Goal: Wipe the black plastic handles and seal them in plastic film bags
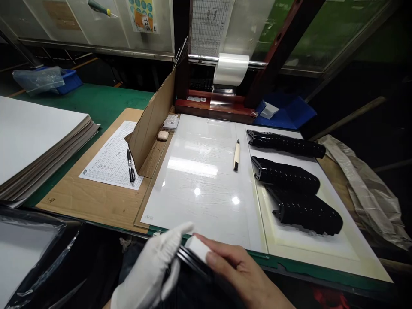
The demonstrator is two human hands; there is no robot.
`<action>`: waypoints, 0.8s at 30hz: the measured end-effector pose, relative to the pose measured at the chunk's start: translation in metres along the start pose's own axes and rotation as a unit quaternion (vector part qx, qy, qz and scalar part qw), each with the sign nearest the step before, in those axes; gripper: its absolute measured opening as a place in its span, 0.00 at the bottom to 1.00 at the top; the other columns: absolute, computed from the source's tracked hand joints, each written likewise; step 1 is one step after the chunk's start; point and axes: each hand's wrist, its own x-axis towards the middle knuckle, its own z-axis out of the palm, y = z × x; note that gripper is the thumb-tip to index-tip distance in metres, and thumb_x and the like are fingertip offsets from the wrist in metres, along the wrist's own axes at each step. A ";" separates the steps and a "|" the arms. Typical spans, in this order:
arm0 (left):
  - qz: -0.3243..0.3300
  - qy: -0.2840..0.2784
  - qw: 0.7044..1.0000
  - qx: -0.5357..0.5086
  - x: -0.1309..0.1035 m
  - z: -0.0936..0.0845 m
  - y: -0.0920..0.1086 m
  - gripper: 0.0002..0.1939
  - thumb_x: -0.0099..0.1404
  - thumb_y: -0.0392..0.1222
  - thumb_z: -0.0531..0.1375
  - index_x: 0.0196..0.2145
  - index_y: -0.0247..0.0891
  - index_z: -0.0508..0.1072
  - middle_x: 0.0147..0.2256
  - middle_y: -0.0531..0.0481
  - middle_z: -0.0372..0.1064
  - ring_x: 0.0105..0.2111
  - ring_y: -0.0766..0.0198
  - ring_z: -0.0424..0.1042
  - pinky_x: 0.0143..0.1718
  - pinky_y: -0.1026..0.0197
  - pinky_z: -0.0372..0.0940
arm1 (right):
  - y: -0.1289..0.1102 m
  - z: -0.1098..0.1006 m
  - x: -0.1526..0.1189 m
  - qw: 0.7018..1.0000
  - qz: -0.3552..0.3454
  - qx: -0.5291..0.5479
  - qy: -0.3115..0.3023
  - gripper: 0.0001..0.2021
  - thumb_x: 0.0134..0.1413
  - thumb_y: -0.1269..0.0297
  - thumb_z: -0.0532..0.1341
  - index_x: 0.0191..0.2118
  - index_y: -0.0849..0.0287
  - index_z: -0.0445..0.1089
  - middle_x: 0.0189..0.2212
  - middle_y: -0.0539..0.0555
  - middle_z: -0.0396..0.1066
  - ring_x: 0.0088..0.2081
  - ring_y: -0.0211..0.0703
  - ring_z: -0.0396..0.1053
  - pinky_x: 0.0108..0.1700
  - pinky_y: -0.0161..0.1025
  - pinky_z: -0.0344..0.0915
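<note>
At the near edge of the table, my left hand (pixel 152 262), in a white glove, is closed around a glossy black part (pixel 193 261). My right hand (pixel 243 268), bare, pinches a small white block or folded pad (pixel 198 247) between thumb and fingers. The white piece is against or just above the black part; exact contact is hard to see. Much of the black part is hidden by my hands and blends into dark clothing below. Beyond my hands lies a glass-topped white work surface (pixel 199 206), with a utility knife (pixel 236 156) on it.
Rows of black parts (pixel 286 176) lie at the right. A roll of clear film (pixel 231 68) hangs on a bar at the back. Left of the glass, a cardboard divider (pixel 154 120) stands beside a printed form (pixel 109 159) with a pen (pixel 130 167). White sheets (pixel 35 137) are stacked far left.
</note>
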 end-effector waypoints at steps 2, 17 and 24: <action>-0.056 -0.033 0.997 -0.029 -0.001 0.007 -0.002 0.18 0.58 0.54 0.69 0.40 0.39 0.82 0.25 0.48 0.72 0.24 0.63 0.71 0.26 0.65 0.70 | 0.000 0.001 0.002 1.000 -0.001 -0.009 -0.007 0.28 0.60 0.41 0.63 0.60 0.49 0.70 0.63 0.52 0.66 0.66 0.55 0.60 0.71 0.55 0.47; -0.210 -0.086 0.942 -0.249 0.002 0.032 -0.034 0.23 0.67 0.61 0.57 0.27 0.38 0.70 0.09 0.60 0.53 0.07 0.72 0.49 0.08 0.69 0.45 | 0.033 0.005 0.035 0.731 -0.416 -0.495 0.219 0.28 0.65 0.77 0.56 0.66 0.45 0.62 0.68 0.59 0.56 0.61 0.57 0.60 0.53 0.59 0.67; -0.213 -0.093 0.931 -0.282 -0.001 0.033 -0.027 0.15 0.65 0.52 0.60 0.29 0.38 0.69 0.09 0.61 0.51 0.06 0.75 0.42 0.06 0.72 0.43 | 0.030 0.011 0.031 0.721 -0.380 -0.539 0.211 0.26 0.64 0.79 0.55 0.64 0.51 0.65 0.66 0.63 0.58 0.59 0.59 0.59 0.51 0.60 0.64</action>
